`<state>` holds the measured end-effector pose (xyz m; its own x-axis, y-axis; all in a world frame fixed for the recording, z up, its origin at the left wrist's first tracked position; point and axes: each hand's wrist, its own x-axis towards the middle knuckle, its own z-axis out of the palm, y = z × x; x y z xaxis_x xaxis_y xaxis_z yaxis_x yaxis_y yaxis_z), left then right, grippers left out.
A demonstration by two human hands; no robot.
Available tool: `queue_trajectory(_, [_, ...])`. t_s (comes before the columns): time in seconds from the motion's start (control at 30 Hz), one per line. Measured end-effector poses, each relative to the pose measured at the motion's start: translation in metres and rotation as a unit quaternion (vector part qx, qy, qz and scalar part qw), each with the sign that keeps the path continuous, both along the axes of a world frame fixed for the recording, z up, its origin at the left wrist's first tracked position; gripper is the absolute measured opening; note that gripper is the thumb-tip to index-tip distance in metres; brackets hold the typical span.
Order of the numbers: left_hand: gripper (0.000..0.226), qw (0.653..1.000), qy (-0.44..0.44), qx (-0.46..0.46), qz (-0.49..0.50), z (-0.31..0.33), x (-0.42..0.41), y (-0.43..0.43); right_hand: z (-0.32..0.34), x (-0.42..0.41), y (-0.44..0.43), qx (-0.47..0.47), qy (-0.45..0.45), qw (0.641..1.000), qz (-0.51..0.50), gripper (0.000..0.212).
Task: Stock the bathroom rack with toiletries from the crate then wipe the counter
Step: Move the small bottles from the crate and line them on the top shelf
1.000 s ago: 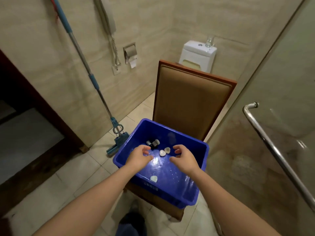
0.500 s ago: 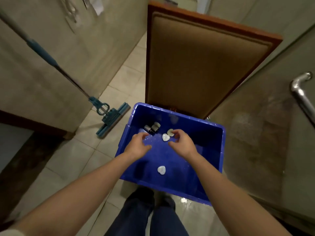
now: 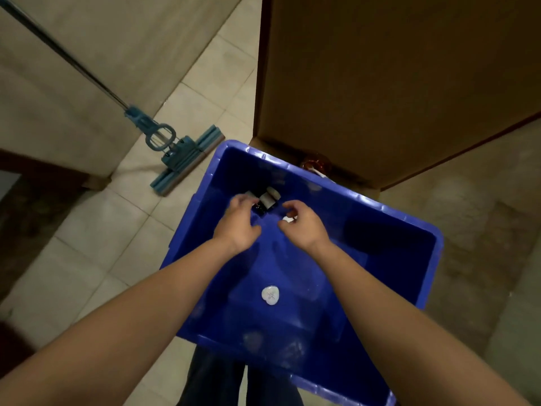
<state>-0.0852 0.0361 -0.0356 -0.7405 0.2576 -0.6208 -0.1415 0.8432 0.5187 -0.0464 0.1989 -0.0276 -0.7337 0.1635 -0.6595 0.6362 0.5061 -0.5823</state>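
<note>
The left hand [image 3: 238, 225] is hovering, fingers curled, at the bottles [image 3: 267, 199] by the crate's [image 3: 380, 276] far edge, grip unclear; the right hand [image 3: 303, 228] is pinching a soap [image 3: 288, 219]; a second soap [image 3: 270, 295] is lying mid-crate.

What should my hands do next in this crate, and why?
Probably close the left hand on the small dark bottles and lift them out. Its fingertips are right at them, while the right hand curls round a small white piece. A heart-shaped piece lies loose in the blue crate, for afterwards.
</note>
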Motion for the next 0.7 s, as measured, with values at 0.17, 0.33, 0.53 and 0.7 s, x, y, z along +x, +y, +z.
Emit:
queue_trajectory(0.17, [0.069, 0.996, 0.04, -0.057, -0.057, -0.037, -0.011, 0.007, -0.04, -0.012, -0.002, -0.01, -0.027, 1.0, -0.008, 0.044])
queue_trajectory(0.33, [0.075, 0.993, 0.048, -0.081, -0.071, -0.06, -0.019, 0.014, -0.062, -0.029, -0.008, 0.008, -0.031, 0.999, 0.003, 0.029])
queue_trajectory(0.53, [0.068, 0.99, 0.074, -0.092, -0.08, -0.069, -0.018, 0.012, -0.074, -0.037, -0.014, -0.034, -0.085, 0.994, -0.051, 0.015])
queue_trajectory(0.7, [0.072, 0.993, 0.065, -0.081, -0.055, -0.07, -0.005, 0.008, -0.078, -0.032, -0.021, -0.034, -0.102, 0.994, -0.026, 0.014])
